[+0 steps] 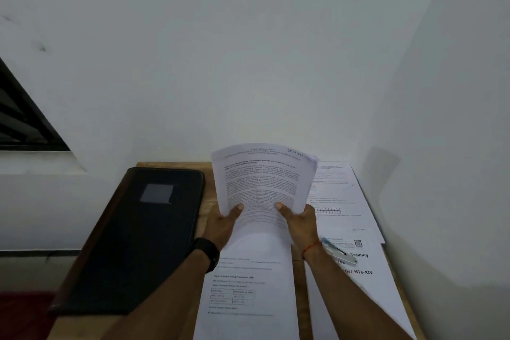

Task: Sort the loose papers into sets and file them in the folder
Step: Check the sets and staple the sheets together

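Both hands hold up a bundle of printed papers [262, 182], tilted toward me above the table. My left hand [223, 225] grips its lower left edge, thumb on the front sheet. My right hand [299, 222] grips the lower right edge the same way. A closed black folder [138, 234] lies flat to the left, hanging over the table's left edge. Under the bundle a printed sheet with a small table [245, 292] lies on the desk. More loose sheets [339, 201] are spread at the right, one with bold "Training" print [358, 265].
The small wooden table [298, 270] stands against a white wall, with another wall close on the right. A stapler [338, 250] rests on the right-hand sheets by my right wrist. A dark window frame [24, 119] sits at far left.
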